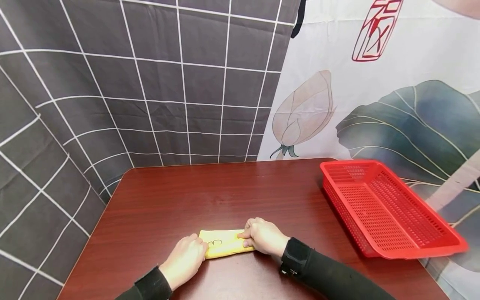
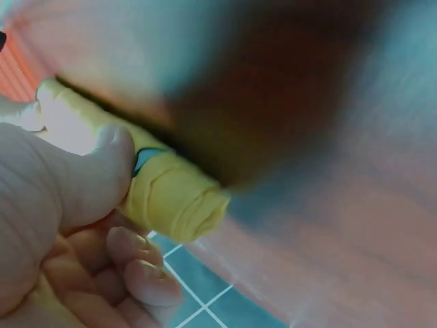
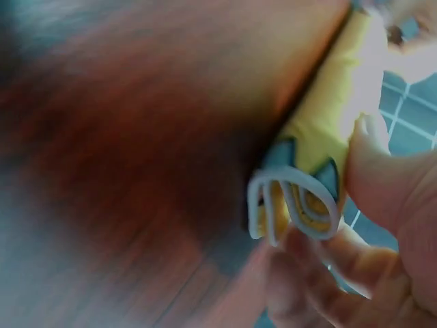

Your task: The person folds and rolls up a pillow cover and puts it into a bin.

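Staged home-like setup: wooden table (image 1: 225, 196), hanging grid-pattern cloth (image 1: 150, 83), lotus-print backdrop (image 1: 375, 104).

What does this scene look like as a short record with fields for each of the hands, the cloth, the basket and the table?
left hand: grips the left end of the rolled yellow cloth
right hand: pinches the cloth's right end
cloth: rolled up, lying on the table near its front edge
red basket: on the table's right side, apart from the cloth, nothing in it
table: dark reddish wood
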The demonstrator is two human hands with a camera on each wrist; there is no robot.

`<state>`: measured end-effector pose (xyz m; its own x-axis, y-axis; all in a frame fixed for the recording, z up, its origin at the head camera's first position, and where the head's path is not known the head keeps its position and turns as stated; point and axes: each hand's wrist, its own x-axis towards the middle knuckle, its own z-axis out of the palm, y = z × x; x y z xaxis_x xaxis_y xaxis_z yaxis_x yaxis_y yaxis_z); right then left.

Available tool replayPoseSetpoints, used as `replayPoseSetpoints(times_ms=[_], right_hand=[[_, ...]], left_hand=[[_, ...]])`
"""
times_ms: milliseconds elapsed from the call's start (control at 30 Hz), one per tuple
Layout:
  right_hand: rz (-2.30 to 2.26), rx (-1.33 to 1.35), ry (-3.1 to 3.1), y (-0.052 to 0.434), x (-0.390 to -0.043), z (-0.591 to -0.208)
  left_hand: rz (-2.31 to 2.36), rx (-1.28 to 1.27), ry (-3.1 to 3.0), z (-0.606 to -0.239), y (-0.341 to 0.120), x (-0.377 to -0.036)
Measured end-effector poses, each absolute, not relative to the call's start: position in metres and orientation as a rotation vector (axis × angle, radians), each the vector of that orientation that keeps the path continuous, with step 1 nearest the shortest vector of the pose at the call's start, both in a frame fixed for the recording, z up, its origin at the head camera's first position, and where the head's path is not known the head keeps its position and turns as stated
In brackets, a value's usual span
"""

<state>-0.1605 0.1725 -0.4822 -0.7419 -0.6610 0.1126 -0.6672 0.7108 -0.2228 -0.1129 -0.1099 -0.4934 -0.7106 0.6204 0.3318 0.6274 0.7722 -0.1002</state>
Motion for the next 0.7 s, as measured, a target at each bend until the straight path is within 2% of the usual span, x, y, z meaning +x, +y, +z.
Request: replayPoseSetpoints(times_ms=[267,567,700], right_hand=[[0.039,1.128,-2.373,0.167,-0.142,-0.498],[-0.109,1.153,-2.349,0.165,-0.121,-0.498],[-0.155,1.133,-2.407,0.163,-0.117,-0.498]], left_hand=[[-0.170,-1.057,-2.956,-0.479,-0.113,-0.138],[-0.181,-1.037,-3.260,-0.526,-0.122,-0.193],[-0.135,-0.913,-3.374,-0.493,-0.107,-0.187]])
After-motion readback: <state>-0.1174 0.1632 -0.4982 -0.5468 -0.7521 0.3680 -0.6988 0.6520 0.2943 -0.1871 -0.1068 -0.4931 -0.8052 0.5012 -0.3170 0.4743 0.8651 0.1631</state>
